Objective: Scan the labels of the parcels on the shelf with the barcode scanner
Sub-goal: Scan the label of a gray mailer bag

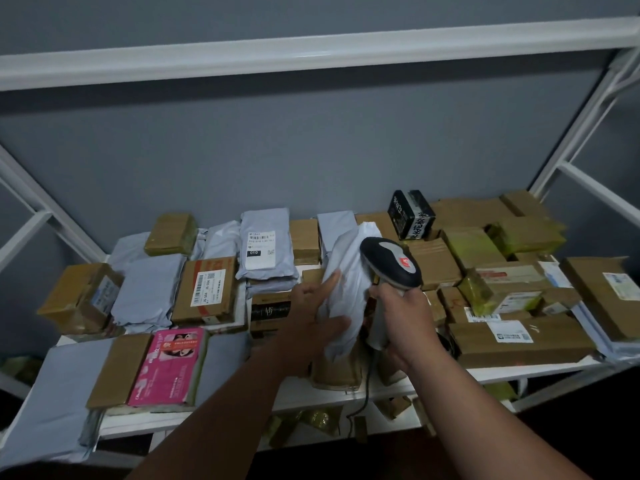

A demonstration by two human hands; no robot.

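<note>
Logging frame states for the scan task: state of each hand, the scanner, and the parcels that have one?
Left hand: grips grey poly mailer.
Grey poly mailer: lifted, tilted, no label showing.
Right hand: grips barcode scanner.
Barcode scanner: head against mailer.
Pink box: lying flat.
Black carton: tilted, atop the boxes.

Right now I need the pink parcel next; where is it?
In the head view the pink parcel lies front left on the shelf, beside a brown box, left of the left hand.

My left hand (313,315) holds a smooth, matt grey plastic mailer bag (346,289). My right hand (407,322) grips a glossy black-and-grey plastic barcode scanner (391,263). White painted-metal shelf (346,398); matt brown cardboard boxes (206,291).
</note>
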